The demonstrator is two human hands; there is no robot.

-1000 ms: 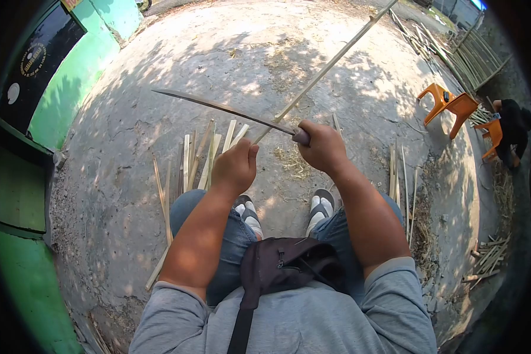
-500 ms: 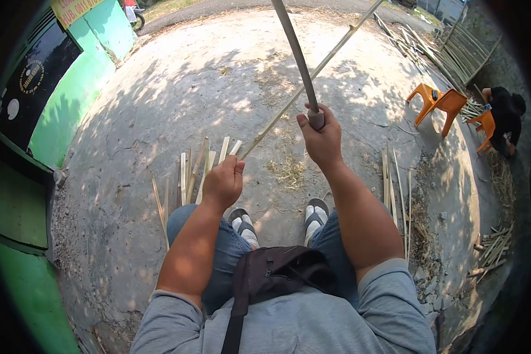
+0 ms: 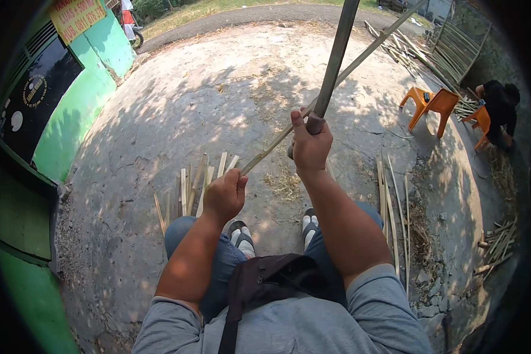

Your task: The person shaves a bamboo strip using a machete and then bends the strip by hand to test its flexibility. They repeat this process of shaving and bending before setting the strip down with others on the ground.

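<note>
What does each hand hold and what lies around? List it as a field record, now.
left hand: shut on the near end of a long bamboo strip
right hand: shut on the handle of a long blade, raised upward
ground left: cut bamboo pieces
ground right: thin bamboo slats
background: orange chair, another person

Both bare forearms reach forward from grey sleeves, elbows bent. The left hand (image 3: 224, 194) sits low above the left knee, curled into a tight fist, knuckles up. The right hand (image 3: 310, 146) is raised higher and farther out, fingers wrapped shut in a firm grip, thumb pointing upward, wrist straight.
</note>
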